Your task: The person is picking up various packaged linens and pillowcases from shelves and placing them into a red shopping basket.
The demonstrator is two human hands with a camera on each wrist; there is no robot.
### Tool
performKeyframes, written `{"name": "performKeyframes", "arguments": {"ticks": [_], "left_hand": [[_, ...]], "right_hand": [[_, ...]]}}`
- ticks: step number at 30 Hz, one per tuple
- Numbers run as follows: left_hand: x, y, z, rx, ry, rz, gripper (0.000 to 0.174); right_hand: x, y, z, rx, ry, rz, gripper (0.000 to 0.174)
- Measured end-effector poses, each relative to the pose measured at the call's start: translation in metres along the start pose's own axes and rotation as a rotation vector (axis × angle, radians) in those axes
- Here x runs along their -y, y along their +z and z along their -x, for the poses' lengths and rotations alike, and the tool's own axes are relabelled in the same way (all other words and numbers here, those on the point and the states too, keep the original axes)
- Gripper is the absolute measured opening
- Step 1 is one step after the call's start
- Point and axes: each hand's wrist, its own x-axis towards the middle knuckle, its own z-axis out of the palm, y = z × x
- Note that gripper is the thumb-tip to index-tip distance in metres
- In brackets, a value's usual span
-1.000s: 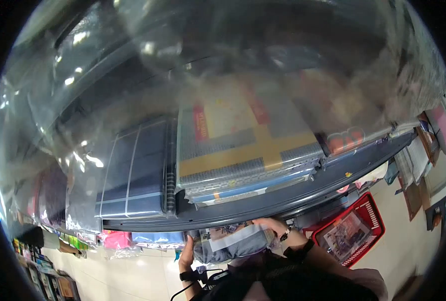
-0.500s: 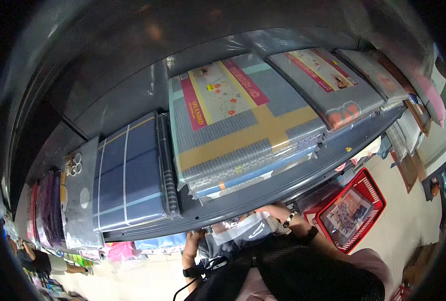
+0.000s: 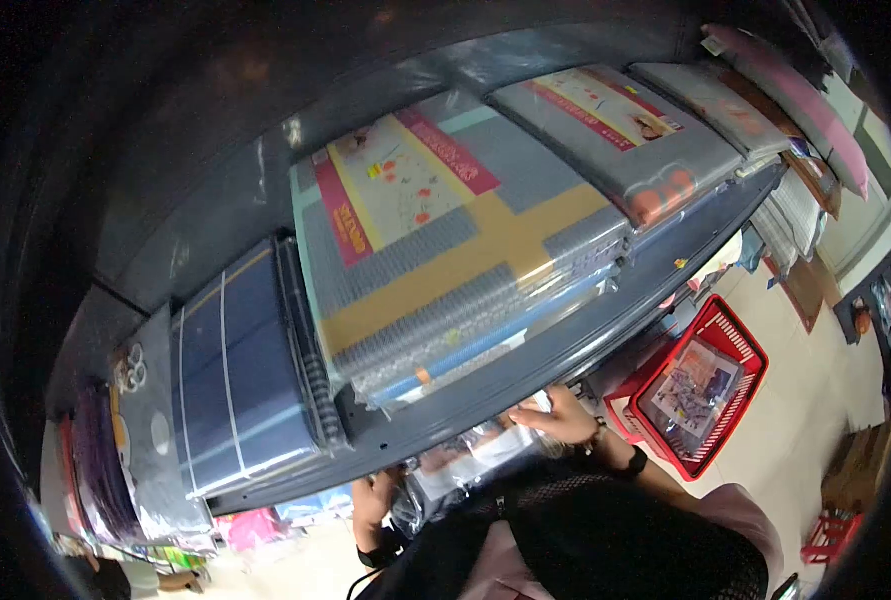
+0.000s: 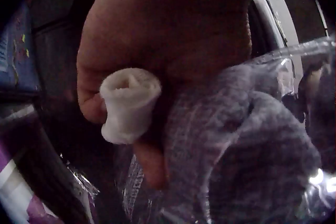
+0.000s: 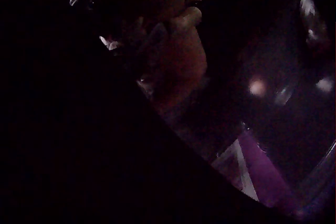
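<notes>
In the head view, a clear plastic bag of folded grey fabric (image 3: 443, 482) with a printed insert is held low against the body, below the shelf edge. My left hand (image 3: 373, 497) grips its left side. The left wrist view shows that hand (image 4: 163, 40) with a white wrap (image 4: 130, 106) round one finger, its fingers against the plastic over the grey fabric (image 4: 252, 145). My right hand (image 3: 565, 418) holds the bag's upper right edge, thumb and fingers bent at it. The right wrist view is mostly dark, with part of the hand (image 5: 181, 69) and a purple printed patch (image 5: 262, 174).
A dark shelf (image 3: 405, 425) spans the view, bearing wrapped stacks: a blue checked pack (image 3: 245, 370), a grey and tan pack (image 3: 445, 240), and a grey pack (image 3: 625, 140). A red basket (image 3: 750, 385) with a packaged item inside stands at the right. Another person (image 3: 115, 580) is far left.
The clear plastic that covered the upper head view a second ago is gone, leaving the shelf plainly visible. The head view has turned and shifted; both hands still hold the bag, now tucked closer to the body.
</notes>
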Motion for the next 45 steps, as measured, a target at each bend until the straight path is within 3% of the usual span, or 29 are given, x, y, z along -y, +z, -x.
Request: {"name": "performKeyframes", "arguments": {"ticks": [4, 6, 8, 10, 11, 13, 16, 17, 18, 20, 24, 30, 36, 37, 38, 40, 41, 42, 44, 45], "left_hand": [[-0.002, 0.007, -0.013, 0.188, 0.092, -0.087, 0.011], [-0.007, 0.007, -0.021, 0.325, 0.049, -0.144, 0.015], [0.009, 0.010, -0.033, 0.415, 0.000, -0.144, 0.014], [0.001, 0.016, -0.045, 0.494, 0.215, -0.428, 0.017], [-0.003, 0.023, -0.049, 0.531, 0.222, -0.428, 0.017], [-0.010, 0.040, -0.058, 0.583, 0.018, -0.352, 0.018], [0.024, 0.062, -0.067, 0.623, 0.097, -0.224, 0.018], [0.036, 0.073, -0.075, 0.660, -0.172, -0.269, 0.020], [-0.008, 0.095, -0.070, 0.753, -0.118, -0.187, 0.022], [0.010, 0.118, -0.081, 0.876, -0.116, -0.117, 0.023], [-0.025, 0.174, -0.067, 1.022, -0.202, -0.093, 0.022], [-0.021, 0.260, -0.072, 1.134, -0.050, -0.267, 0.023], [-0.042, 0.375, -0.049, 1.106, -0.030, -0.502, 0.033], [-0.053, 0.402, -0.031, 1.076, 0.078, -0.494, 0.037], [-0.021, 0.418, -0.042, 1.110, 0.141, -0.497, 0.037], [-0.021, 0.462, -0.034, 1.152, 0.265, -0.695, 0.035], [-0.023, 0.485, -0.024, 1.245, 0.170, -0.434, 0.034], [-0.035, 0.509, -0.018, 1.295, 0.074, -0.421, 0.037], [-0.026, 0.546, -0.006, 1.356, 0.255, -0.709, 0.037], [0.004, 0.565, -0.015, 1.386, 0.236, -0.742, 0.037]], "right_hand": [[0.013, -0.007, 0.027, -0.043, 0.196, 0.016, 0.024], [0.009, -0.007, 0.041, -0.116, 0.207, 0.019, 0.027], [0.030, -0.005, 0.054, -0.222, 0.299, -0.179, 0.026], [0.035, -0.004, 0.061, -0.273, 0.278, -0.285, 0.024], [0.041, -0.004, 0.067, -0.330, 0.365, -0.261, 0.023], [0.052, -0.005, 0.080, -0.426, 0.490, -0.279, 0.018], [0.034, -0.009, 0.108, -0.506, 0.563, -0.147, 0.018], [0.034, -0.011, 0.115, -0.597, 0.503, -0.108, 0.019], [0.033, -0.013, 0.120, -0.660, 0.520, -0.064, 0.021], [0.045, -0.019, 0.127, -0.774, 0.475, -0.170, 0.021], [0.030, -0.034, 0.163, -0.900, 0.496, -0.251, 0.022], [0.004, -0.083, 0.205, -1.015, 0.489, -0.210, 0.026], [-0.013, -0.186, 0.246, -1.088, 0.452, -0.251, 0.025], [-0.009, -0.211, 0.259, -1.066, 0.450, -0.237, 0.025], [-0.010, -0.228, 0.266, -1.064, 0.524, -0.166, 0.027], [-0.027, -0.261, 0.286, -1.067, 0.542, -0.137, 0.029], [-0.031, -0.273, 0.295, -1.075, 0.535, -0.140, 0.029], [-0.034, -0.287, 0.305, -1.066, 0.628, -0.008, 0.030], [-0.028, -0.310, 0.315, -1.089, 0.731, 0.111, 0.033], [-0.040, -0.314, 0.328, -1.112, 0.730, 0.135, 0.033]]}}
